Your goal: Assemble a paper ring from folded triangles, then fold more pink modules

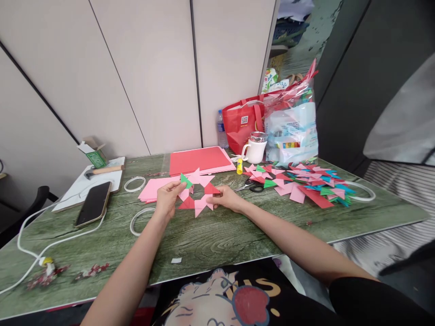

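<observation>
One pointed paper ring point(203, 202) held up, its circle seemingly closed

Pink, red and green pieces were seen joined around an open middle, so the assembly in hand was judged well advanced. Whether the last joint was secured could not be told, as parts were covered by fingers. The ring was held above the near-middle of the counter point(204, 246). By the left grip point(167, 198), thumb and fingers together, the green piece point(185, 180) on the ring's left side was pinched; by the right grip point(229, 198), the right edge was clamped.

Much paper was left outside the ring. Pointed pieces were heaped in a loose pile point(307, 182) to the right, and pink sheets point(153, 190) were stacked to the left. The scissors point(256, 186) and the glue stick point(239, 166) were left lying or standing between ring and pile, held by neither grip.
</observation>
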`<state>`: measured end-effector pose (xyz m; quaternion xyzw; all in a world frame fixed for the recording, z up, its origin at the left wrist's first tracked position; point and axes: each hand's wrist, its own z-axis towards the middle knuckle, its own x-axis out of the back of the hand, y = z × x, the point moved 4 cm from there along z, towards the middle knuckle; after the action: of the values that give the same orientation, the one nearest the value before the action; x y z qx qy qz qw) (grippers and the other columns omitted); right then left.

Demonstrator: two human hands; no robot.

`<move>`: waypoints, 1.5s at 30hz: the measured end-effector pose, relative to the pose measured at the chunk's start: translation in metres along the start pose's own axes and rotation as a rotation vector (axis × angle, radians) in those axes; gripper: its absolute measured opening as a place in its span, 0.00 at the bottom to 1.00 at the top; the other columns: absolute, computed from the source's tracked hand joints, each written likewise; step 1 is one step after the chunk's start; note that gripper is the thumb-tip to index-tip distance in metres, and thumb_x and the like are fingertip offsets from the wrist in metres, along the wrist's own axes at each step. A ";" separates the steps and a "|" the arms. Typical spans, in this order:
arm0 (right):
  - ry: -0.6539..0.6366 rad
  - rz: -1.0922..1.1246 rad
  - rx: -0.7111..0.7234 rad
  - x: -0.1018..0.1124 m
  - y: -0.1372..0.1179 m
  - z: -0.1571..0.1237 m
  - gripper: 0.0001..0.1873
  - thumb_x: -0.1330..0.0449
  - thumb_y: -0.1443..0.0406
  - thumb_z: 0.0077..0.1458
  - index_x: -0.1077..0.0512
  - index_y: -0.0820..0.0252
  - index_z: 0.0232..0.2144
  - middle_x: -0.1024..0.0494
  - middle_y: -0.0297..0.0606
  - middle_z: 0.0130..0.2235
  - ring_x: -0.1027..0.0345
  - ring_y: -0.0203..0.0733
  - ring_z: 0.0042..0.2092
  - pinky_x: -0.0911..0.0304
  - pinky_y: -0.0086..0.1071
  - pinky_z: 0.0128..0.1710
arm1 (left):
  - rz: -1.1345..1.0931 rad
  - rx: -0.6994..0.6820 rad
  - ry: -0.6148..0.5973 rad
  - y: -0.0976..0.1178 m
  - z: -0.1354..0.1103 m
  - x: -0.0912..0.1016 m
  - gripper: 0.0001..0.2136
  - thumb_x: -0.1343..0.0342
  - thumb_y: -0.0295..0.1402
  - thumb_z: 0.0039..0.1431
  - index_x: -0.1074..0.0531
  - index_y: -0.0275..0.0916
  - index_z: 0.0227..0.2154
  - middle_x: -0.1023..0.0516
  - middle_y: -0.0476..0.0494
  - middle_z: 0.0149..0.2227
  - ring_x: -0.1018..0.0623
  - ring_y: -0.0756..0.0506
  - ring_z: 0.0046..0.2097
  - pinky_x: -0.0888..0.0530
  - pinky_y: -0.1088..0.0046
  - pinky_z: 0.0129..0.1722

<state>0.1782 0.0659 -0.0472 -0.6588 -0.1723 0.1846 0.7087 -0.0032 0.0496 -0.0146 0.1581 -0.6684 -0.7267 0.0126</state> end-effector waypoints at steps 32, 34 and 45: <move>0.573 0.214 0.117 0.051 0.013 0.014 0.17 0.39 0.53 0.42 0.33 0.60 0.29 0.26 0.34 0.28 0.33 0.33 0.25 0.34 0.27 0.25 | 0.421 -0.294 0.398 -0.008 0.028 0.045 0.20 0.53 0.20 0.42 0.33 0.34 0.42 0.28 0.36 0.46 0.26 0.44 0.47 0.30 0.66 0.47; 0.473 0.123 0.133 0.042 0.012 0.013 0.14 0.36 0.58 0.39 0.30 0.61 0.27 0.26 0.35 0.29 0.32 0.36 0.30 0.33 0.31 0.31 | 0.540 -0.316 0.361 -0.006 0.026 0.043 0.21 0.50 0.21 0.42 0.33 0.35 0.43 0.29 0.37 0.48 0.29 0.42 0.51 0.34 0.64 0.51; -0.044 -0.939 0.411 0.002 0.008 0.004 0.16 0.46 0.65 0.54 0.31 0.57 0.47 0.36 0.47 0.52 0.42 0.46 0.54 0.45 0.43 0.52 | 1.657 -0.215 0.069 -0.012 0.011 0.023 0.20 0.52 0.37 0.55 0.37 0.32 0.48 0.30 0.28 0.45 0.33 0.34 0.50 0.38 0.58 0.47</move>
<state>0.1778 0.0712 -0.0549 -0.3536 -0.4247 -0.1098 0.8262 -0.0251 0.0561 -0.0302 -0.3646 -0.4945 -0.5369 0.5783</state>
